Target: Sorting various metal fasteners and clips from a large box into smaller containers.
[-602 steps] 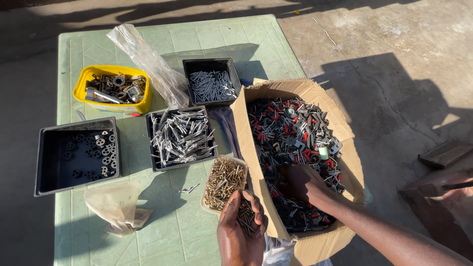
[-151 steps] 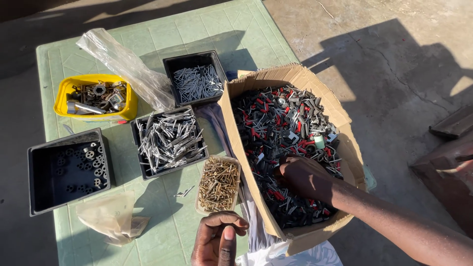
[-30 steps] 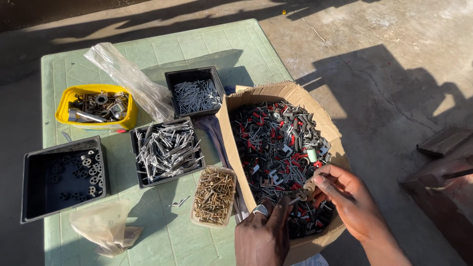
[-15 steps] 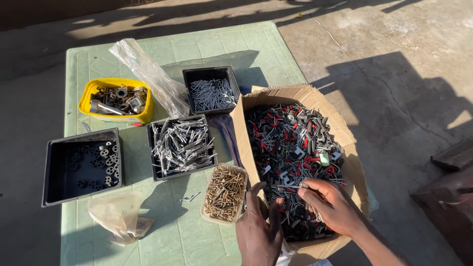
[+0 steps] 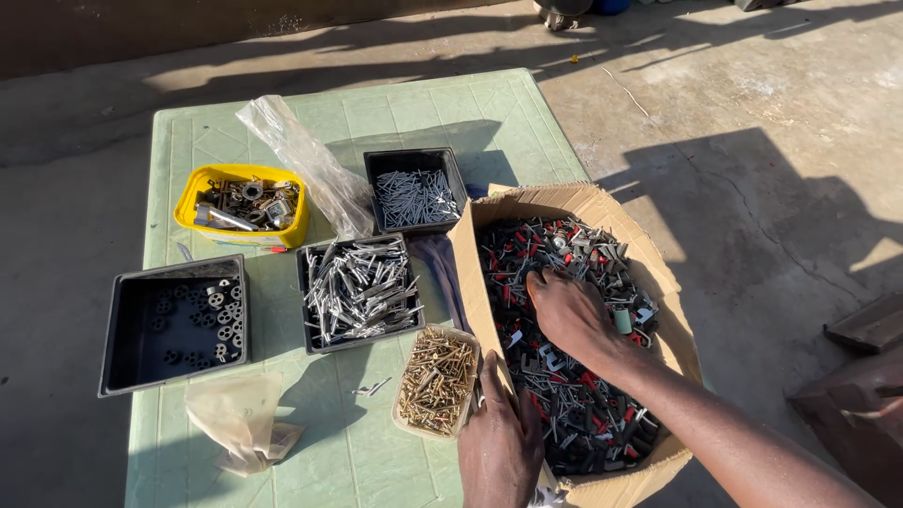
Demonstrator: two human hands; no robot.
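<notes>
The right hand (image 5: 576, 318) lies palm down inside the cardboard box (image 5: 602, 202), fingers spread loosely over the mixed hardware (image 5: 564, 395), which sits directly under and all around them; whether they pinch a piece I cannot tell. The left hand (image 5: 499, 442) rests at the box's near wall, beside the tub of brass screws (image 5: 435, 381) on the desk (image 5: 470, 103), so the right is nearer.

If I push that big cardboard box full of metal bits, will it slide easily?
Probably not. The cardboard box is packed with mixed hardware, so it is likely heavy. Its walls look soft and splayed, so they may bend. It overhangs the green table, so it might tip.
</notes>
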